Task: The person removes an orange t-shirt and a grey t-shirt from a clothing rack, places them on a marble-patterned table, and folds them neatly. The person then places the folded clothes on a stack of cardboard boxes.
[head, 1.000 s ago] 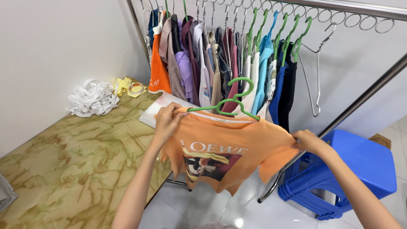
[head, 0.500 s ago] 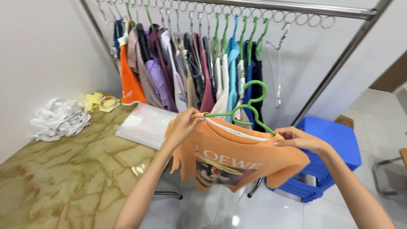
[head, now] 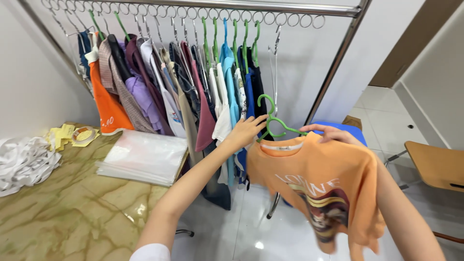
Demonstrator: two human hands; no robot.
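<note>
Head view, surface: a marbled green-and-cream table is occupying the lower left; a stack of clear plastic bags is lying on it near the rack, a heap of white cloth strips is sitting at the left edge, and yellow paper tags with a roll of tape are lying by the wall.

Head view, room: a metal garment rack with ring hooks is running across the top, carrying a tight row of hanging clothes in orange, purple, maroon, white and blue. A blue plastic stool is showing behind the shirt, a wooden chair seat is standing at the right, and the white tiled floor is shining below.

Head view, left hand: reaching forward with the arm extended, fingers curled and pinching the shirt's left shoulder beside the hanger.

Head view, right hand: gripping the shirt's right shoulder, fingers closed over the fabric.

Head view, held item: an orange printed T-shirt is hanging on a green plastic hanger, being held in the air just in front of the rack's right end, below the rail, its hook not on any ring.
</note>
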